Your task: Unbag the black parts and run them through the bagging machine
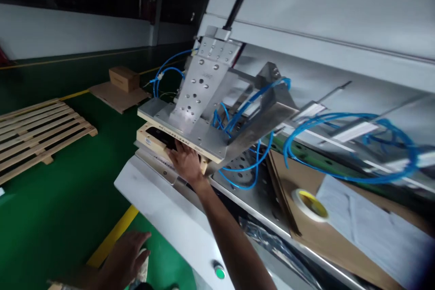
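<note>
My right hand point(185, 161) reaches into the gap between the upper metal plate point(200, 133) and the cream-coloured lower block point(144, 138) of a press fixture. Its fingers are apart and lie over a dark, flat part point(158, 136) set in the block's recess. The fingertips are partly hidden under the upper plate, and a grip on the part does not show. Lower left, my left hand point(125, 256) hangs in the air in front of the machine, slightly blurred. Its fingers are stretched out with the thumb apart, and nothing shows in it.
Blue air hoses point(350, 145) loop right of the fixture. A tape roll point(311, 205) and paper sheets point(367, 231) lie on cardboard point(326, 244). A green button point(219, 272) sits on the machine's front. A wooden pallet point(44, 131) and a carton point(124, 79) are on the floor leftward.
</note>
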The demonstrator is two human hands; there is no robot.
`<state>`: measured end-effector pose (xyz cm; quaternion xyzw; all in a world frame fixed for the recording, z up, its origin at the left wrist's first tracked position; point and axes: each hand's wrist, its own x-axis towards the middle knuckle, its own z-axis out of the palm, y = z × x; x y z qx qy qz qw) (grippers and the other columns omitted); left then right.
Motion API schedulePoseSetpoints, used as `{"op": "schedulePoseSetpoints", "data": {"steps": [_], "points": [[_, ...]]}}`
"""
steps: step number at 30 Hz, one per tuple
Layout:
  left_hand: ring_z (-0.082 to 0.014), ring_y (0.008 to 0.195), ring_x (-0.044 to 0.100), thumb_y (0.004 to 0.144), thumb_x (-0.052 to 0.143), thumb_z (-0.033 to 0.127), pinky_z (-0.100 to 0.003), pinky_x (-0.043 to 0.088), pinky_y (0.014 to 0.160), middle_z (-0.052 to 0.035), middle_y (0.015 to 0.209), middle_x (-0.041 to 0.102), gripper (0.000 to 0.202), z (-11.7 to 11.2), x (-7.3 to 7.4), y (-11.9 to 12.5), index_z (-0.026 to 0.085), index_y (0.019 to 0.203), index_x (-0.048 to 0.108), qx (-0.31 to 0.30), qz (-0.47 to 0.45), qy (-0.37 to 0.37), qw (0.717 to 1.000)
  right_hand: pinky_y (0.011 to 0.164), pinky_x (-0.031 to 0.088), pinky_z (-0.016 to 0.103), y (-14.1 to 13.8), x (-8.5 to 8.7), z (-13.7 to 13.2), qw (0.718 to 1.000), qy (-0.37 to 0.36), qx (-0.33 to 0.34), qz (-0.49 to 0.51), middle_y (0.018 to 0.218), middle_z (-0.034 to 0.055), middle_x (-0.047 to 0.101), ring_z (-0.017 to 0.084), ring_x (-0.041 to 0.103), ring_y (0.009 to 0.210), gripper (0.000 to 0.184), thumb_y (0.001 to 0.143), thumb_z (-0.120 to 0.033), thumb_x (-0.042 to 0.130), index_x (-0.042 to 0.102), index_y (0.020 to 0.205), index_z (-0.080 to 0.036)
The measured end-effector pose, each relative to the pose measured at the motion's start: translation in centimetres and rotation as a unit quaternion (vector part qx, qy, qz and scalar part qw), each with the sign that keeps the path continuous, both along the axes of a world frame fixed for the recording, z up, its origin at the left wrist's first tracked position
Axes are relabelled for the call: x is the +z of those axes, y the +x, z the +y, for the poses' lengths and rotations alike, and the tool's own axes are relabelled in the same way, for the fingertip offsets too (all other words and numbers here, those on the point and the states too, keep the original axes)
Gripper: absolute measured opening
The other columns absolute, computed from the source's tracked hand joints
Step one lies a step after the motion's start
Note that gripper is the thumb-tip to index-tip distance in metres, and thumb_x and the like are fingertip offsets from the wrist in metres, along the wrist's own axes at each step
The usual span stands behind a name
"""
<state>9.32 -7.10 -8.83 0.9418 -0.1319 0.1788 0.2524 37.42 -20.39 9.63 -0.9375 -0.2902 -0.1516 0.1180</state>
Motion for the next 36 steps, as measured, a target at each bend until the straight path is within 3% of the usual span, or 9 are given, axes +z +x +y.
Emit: {"op": "schedulePoseSetpoints", "data": {"steps": [6,13,15,19,22,24,31,34,36], "points": [[-0.0248,0.091,0.078,0.106,0.047,0.029,-0.037,0.067,0.077,-0.0096,0.107,0.079,0.031,-1.1,1.1,0.6,0.021,0.131,0.064,-0.062,0.002,-0.012,0.998,0.127,0.038,0.056,-11.2,-2.7,-3.3,0.997,0.024,0.063,-0.028,0.157,0.0165,0.059,0.032,0.045,0.152,0.046,0.104,-0.038,0.060,0.063,0.145,-0.017],[-0.0309,0.097,0.077,0.102,0.053,0.027,-0.048,0.068,0.082,-0.0111,0.108,0.077,0.021,-3.2,4.3,2.0,0.027,0.116,0.069,-0.152,0.012,-0.056,0.987,0.111,0.057,0.047,-24.8,-5.0,-9.5,0.992,0.106,0.023,0.070,0.128,0.0018,0.078,0.022,0.072,0.117,0.030,0.102,-0.031,0.060,0.070,0.131,-0.029],[-0.0352,0.117,0.071,0.103,0.058,0.033,-0.054,0.063,0.097,-0.0154,0.128,0.072,0.029,-2.3,6.3,4.3,0.023,0.130,0.066,-0.130,-0.010,-0.047,0.990,0.100,0.062,0.043,-27.1,-5.3,-11.7,0.986,0.139,-0.013,0.089,0.117,0.0005,0.081,0.021,0.075,0.102,0.028,0.103,-0.029,0.058,0.071,0.128,-0.030],[-0.0407,0.142,0.053,0.106,0.059,0.044,-0.060,0.043,0.121,-0.0232,0.149,0.058,0.047,0.2,12.6,12.5,0.010,0.138,0.064,0.043,-0.160,0.004,0.986,0.079,0.061,0.037,-29.7,-5.4,-16.0,0.973,0.213,-0.059,0.071,0.095,0.0026,0.081,0.020,0.073,0.080,0.027,0.105,-0.020,0.054,0.070,0.126,-0.023],[-0.0430,0.152,0.041,0.111,0.047,0.054,-0.065,0.034,0.123,-0.0207,0.162,0.044,0.059,1.5,16.8,18.2,0.008,0.145,0.060,0.065,-0.095,0.088,0.989,0.068,0.056,0.035,-31.0,-5.4,-18.5,0.972,0.224,-0.055,0.053,0.090,0.0045,0.079,0.019,0.071,0.073,0.025,0.105,-0.015,0.053,0.070,0.122,-0.020],[-0.0441,0.149,0.043,0.114,0.037,0.057,-0.072,0.032,0.118,-0.0176,0.159,0.048,0.062,2.0,18.1,20.5,0.009,0.148,0.059,0.061,-0.039,0.125,0.989,0.064,0.054,0.034,-32.1,-5.3,-20.1,0.973,0.220,-0.055,0.048,0.085,0.0041,0.078,0.018,0.069,0.068,0.021,0.105,-0.015,0.054,0.071,0.117,-0.019],[-0.0548,0.135,0.054,0.104,0.040,0.070,-0.088,0.035,0.106,-0.0212,0.147,0.058,0.070,3.2,17.5,22.0,0.014,0.133,0.071,0.064,-0.044,0.130,0.988,0.058,0.055,0.036,-37.4,-5.8,-24.7,0.961,0.225,-0.137,0.085,0.076,0.0022,0.074,0.021,0.068,0.064,0.027,0.105,-0.015,0.051,0.072,0.119,-0.024],[-0.0502,0.146,0.045,0.105,0.052,0.055,-0.080,0.038,0.116,-0.0201,0.157,0.050,0.061,0.8,15.9,18.2,0.016,0.152,0.053,0.074,-0.145,0.108,0.981,0.059,0.057,0.035,-39.2,-6.7,-26.8,0.952,0.238,-0.185,0.062,0.077,0.0021,0.076,0.021,0.070,0.064,0.028,0.105,-0.015,0.051,0.074,0.119,-0.024],[-0.0443,0.134,0.058,0.105,0.058,0.045,-0.071,0.050,0.110,-0.0182,0.139,0.063,0.050,-2.6,13.7,13.4,0.015,0.145,0.057,0.052,-0.206,0.056,0.976,0.061,0.058,0.034,-40.3,-7.6,-28.4,0.940,0.251,-0.227,0.034,0.077,0.0033,0.076,0.020,0.071,0.065,0.029,0.105,-0.017,0.051,0.075,0.120,-0.023]]}}
